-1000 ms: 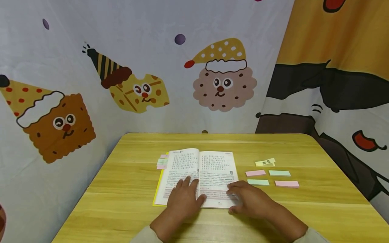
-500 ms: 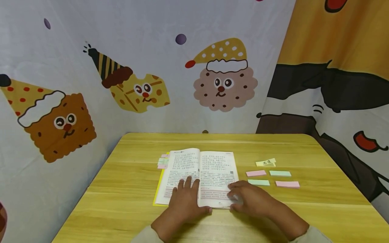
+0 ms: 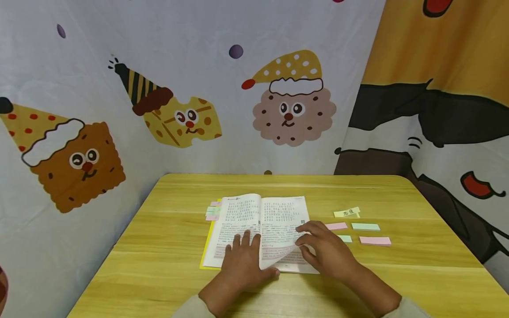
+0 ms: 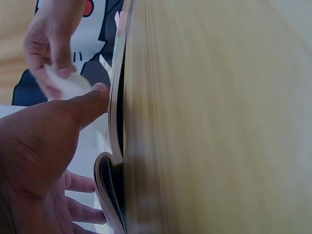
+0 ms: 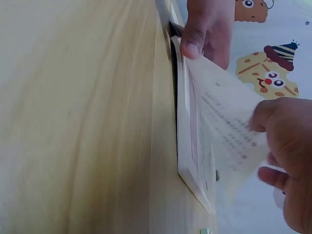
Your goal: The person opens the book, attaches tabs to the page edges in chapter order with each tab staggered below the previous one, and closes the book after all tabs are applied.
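Observation:
An open book (image 3: 283, 214) of printed text lies flat on the table, its yellow cover showing along the left edge. My left hand (image 3: 243, 263) rests on the left page, fingers spread and straight, with the thumb stretched along the bottom edge past the spine. On the other side, my right hand (image 3: 332, 254) pinches the lower outer corner of a right-hand page (image 5: 226, 109). That page curves up off the ones beneath, as the right wrist view shows. Pink and green index tabs (image 3: 212, 211) stick out from the book's left edge.
Right of the book on the wooden table (image 3: 155, 247) lie pink sticky-note pads (image 3: 375, 241) and green ones (image 3: 366, 227), two partly behind the right hand. Beyond them is a yellow note (image 3: 347, 213) with handwriting. A cartoon-printed cloth (image 3: 230, 159) hangs behind the table.
My right hand has moved up from the book's lower right corner, lifting the page corner with it. My left thumb has slid right from the page to the bottom edge.

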Available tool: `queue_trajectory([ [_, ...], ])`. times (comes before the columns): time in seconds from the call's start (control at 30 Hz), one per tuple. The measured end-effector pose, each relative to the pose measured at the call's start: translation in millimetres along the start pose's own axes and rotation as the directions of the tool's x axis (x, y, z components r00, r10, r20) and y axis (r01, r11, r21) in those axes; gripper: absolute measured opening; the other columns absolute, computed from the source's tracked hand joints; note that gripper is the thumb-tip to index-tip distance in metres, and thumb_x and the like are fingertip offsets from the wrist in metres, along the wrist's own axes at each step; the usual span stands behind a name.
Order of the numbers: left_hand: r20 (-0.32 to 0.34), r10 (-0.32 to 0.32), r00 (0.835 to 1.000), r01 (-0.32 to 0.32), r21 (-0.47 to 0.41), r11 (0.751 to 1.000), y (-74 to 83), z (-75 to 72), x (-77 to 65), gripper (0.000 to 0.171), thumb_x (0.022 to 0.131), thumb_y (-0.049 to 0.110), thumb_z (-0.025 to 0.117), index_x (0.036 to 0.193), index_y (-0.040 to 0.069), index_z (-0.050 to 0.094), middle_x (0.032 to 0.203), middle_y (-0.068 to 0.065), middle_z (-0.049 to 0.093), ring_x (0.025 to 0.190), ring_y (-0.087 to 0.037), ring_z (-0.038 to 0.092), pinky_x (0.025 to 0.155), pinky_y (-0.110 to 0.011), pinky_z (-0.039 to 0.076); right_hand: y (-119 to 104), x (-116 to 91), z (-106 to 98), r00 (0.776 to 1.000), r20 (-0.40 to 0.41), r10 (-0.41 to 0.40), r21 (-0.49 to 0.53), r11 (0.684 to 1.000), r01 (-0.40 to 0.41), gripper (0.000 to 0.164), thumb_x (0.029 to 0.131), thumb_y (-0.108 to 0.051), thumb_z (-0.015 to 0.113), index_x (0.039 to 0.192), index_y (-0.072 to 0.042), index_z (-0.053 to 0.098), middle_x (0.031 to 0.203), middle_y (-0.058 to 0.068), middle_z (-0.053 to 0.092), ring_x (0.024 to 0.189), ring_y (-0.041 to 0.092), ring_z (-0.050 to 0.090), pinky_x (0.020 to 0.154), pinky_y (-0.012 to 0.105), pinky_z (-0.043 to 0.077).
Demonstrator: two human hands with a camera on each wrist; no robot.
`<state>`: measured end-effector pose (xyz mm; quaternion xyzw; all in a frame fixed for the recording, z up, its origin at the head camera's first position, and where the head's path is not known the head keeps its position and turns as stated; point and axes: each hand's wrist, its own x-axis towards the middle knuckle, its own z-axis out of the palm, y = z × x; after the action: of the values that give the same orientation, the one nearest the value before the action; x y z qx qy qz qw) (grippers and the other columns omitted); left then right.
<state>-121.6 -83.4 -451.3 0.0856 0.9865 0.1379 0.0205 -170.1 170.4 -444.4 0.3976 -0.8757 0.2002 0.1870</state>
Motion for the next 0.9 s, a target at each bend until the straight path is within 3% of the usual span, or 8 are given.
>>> queue_trajectory([
  [0.2, -0.021, -0.008, 1.0, 0.008, 0.001, 1.0, -0.1, 1.7, 1.3, 0.093, 0.085, 0.075, 0.063, 0.145, 0.004, 0.051, 0.149, -0.027, 0.046, 0.134, -0.053, 0.043, 0.101, -0.068, 0.04, -5.3, 5.0, -0.9, 0.985, -0.157, -0.077, -0.005, 0.997, 0.077, 0.027, 0.074, -0.005, 0.087, 0.095, -0.018, 0.077, 0.13, 0.003, 0.064, 0.124, 0.031, 0.056, 0.08, 0.037, 0.057],
  [0.43, -0.069, -0.025, 0.997, 0.024, -0.013, 1.0, -1.8, 2.6, 5.7, 0.074, 0.099, 0.064, 0.052, 0.139, 0.003, 0.057, 0.144, -0.025, 0.053, 0.13, -0.049, 0.049, 0.097, -0.065, 0.045, -10.5, 6.3, -2.7, 0.981, -0.191, -0.02, -0.015, 1.0, 0.017, 0.062, 0.075, -0.012, 0.09, 0.131, -0.008, 0.064, 0.139, 0.008, 0.056, 0.127, 0.029, 0.053, 0.084, 0.04, 0.057],
  [0.53, -0.127, -0.042, 0.991, 0.039, -0.032, 0.999, -4.4, 4.0, 8.6, 0.071, 0.101, 0.058, 0.053, 0.134, -0.004, 0.06, 0.136, -0.022, 0.06, 0.124, -0.043, 0.055, 0.094, -0.058, 0.049, -9.4, 3.1, 0.6, 0.992, -0.126, 0.016, -0.018, 1.0, -0.018, 0.061, 0.077, -0.017, 0.09, 0.131, -0.008, 0.064, 0.135, 0.006, 0.059, 0.127, 0.028, 0.054, 0.09, 0.042, 0.056],
  [0.63, -0.186, -0.059, 0.981, 0.048, -0.066, 0.997, -7.0, 5.8, 11.2, 0.068, 0.099, 0.054, 0.059, 0.127, -0.008, 0.062, 0.119, -0.019, 0.068, 0.108, -0.036, 0.063, 0.085, -0.051, 0.054, -8.1, -1.9, 5.1, 0.999, -0.001, 0.052, -0.028, 0.998, -0.052, 0.051, 0.08, -0.025, 0.089, 0.125, -0.012, 0.068, 0.132, 0.003, 0.061, 0.126, 0.025, 0.056, 0.091, 0.04, 0.056],
  [0.77, -0.23, -0.079, 0.97, 0.054, -0.113, 0.992, -8.3, 6.5, 13.4, 0.061, 0.097, 0.051, 0.065, 0.122, -0.004, 0.062, 0.098, -0.014, 0.069, 0.091, -0.031, 0.065, 0.071, -0.048, 0.055, -6.8, -7.9, 9.6, 0.985, 0.149, 0.086, 0.008, 0.996, -0.088, 0.044, 0.084, -0.029, 0.086, 0.122, -0.013, 0.071, 0.133, 0.003, 0.061, 0.126, 0.023, 0.056, 0.097, 0.042, 0.053],
  [0.9, -0.233, -0.108, 0.966, 0.078, -0.134, 0.988, -8.0, 4.5, 13.3, 0.069, 0.097, 0.052, 0.065, 0.13, -0.009, 0.056, 0.097, -0.019, 0.069, 0.09, -0.034, 0.068, 0.068, -0.05, 0.056, -5.2, -10.9, 12.4, 0.97, 0.233, 0.068, 0.054, 0.995, -0.083, 0.041, 0.086, -0.028, 0.084, 0.12, -0.012, 0.071, 0.132, 0.003, 0.063, 0.125, 0.023, 0.057, 0.102, 0.044, 0.049],
])
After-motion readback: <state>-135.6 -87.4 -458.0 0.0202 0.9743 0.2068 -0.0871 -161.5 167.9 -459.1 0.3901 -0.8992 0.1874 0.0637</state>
